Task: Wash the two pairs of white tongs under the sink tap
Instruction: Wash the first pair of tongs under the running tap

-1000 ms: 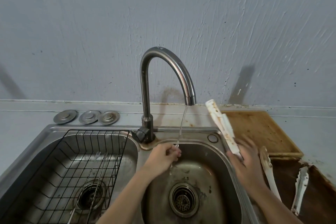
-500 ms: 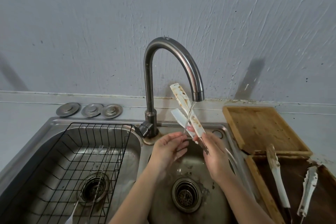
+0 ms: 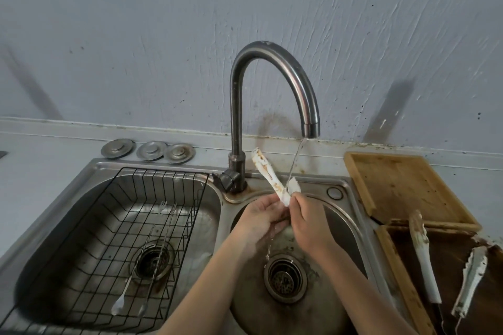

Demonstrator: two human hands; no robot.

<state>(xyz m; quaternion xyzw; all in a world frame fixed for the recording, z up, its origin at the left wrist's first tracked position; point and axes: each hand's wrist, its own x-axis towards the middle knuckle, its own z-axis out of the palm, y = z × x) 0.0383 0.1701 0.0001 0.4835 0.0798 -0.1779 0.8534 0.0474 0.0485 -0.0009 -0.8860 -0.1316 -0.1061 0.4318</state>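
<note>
White tongs (image 3: 268, 175) with brown dirty marks, under thin tap (image 3: 275, 84) water, left hand (image 3: 261, 219) and right hand (image 3: 307, 221) both gripping them, second dirty pair (image 3: 424, 257) lying nearby

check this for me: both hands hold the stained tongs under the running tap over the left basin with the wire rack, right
Not quite. The head view shows both hands, left and right, holding the stained tongs under the running tap over the right basin, the one without a rack. The wire rack sits in the left basin.
</note>
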